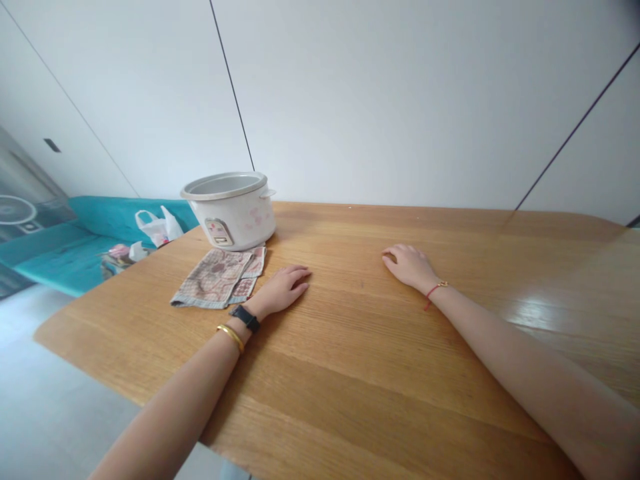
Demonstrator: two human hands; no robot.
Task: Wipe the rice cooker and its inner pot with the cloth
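My left hand point(284, 291) rests on the wooden table point(350, 360), fingers apart and holding nothing, just right of a folded patterned cloth point(213, 279). Further right on the tabletop lies my right hand point(409, 265), empty, its fingers loosely curved with the thumb apart. A white rice cooker point(243, 217) with pink flower prints stands at the back left, lidless, behind the cloth. Neither hand touches the cooker.
Beyond the table's left end is a teal bench point(65, 257) with a white plastic bag point(159, 227) and small items on it. A white panelled wall point(375, 100) runs along the table's back edge. A fan point(17, 210) shows at the far left.
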